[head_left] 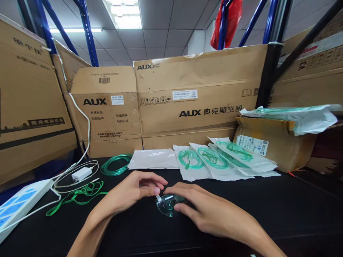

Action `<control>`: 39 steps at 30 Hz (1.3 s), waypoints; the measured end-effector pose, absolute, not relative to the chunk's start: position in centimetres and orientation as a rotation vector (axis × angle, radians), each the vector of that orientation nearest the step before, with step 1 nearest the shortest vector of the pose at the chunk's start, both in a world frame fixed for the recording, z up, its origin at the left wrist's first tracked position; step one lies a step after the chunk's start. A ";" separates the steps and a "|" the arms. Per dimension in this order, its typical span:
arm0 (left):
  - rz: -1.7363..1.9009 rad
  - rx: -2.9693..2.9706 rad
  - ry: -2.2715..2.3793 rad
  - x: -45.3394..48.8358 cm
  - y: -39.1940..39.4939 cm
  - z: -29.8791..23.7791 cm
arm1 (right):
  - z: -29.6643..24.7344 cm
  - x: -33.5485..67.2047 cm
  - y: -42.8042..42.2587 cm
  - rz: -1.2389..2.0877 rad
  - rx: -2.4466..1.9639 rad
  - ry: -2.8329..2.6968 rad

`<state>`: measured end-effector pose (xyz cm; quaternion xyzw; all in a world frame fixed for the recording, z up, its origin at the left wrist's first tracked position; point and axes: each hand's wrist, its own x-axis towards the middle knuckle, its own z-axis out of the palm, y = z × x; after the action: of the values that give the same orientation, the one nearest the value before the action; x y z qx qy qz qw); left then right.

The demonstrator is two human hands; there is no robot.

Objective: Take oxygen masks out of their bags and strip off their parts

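A clear green-tinted oxygen mask lies low over the black table in front of me. My right hand grips it from the right, thumb on the near side and fingers over the far side, hiding part of it. A small pale strip stands at the mask's left edge. My left hand pinches that strip between thumb and fingers; whether it is fixed to the mask I cannot tell. Left of my left hand lies a loose green elastic strap. Coiled green tubing rests behind it.
Several white packets with green tubing overlap at the back right, beside a plain white packet. A small open carton carries another packet. Large cardboard boxes wall the back. A power strip and white cables lie left.
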<state>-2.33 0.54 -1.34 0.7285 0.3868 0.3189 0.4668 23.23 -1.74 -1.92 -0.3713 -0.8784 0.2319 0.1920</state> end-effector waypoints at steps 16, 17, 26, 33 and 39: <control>0.892 1.905 1.130 -2.4 -0.1 -1.0 | -0.5 23.4 -2.6 0.775 -1.043 -2.365; 0.926 1.930 1.189 -2.3 -0.2 -0.9 | -0.6 23.4 -2.5 0.767 -1.068 -2.347; 0.844 2.025 1.488 -1.0 -1.7 0.0 | -1.4 23.4 -1.8 0.615 -1.132 -2.213; 0.847 2.025 1.406 -1.2 -1.2 -0.1 | -2.1 22.6 -2.2 0.583 -1.085 -2.230; 0.846 1.999 1.434 -1.0 -1.4 -0.1 | -2.2 22.1 -1.8 0.434 -0.950 -2.200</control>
<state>-1.04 -1.43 -0.08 0.7405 0.5313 0.3133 0.2668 22.05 -1.81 -2.16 -0.3658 -0.8477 0.1673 0.3458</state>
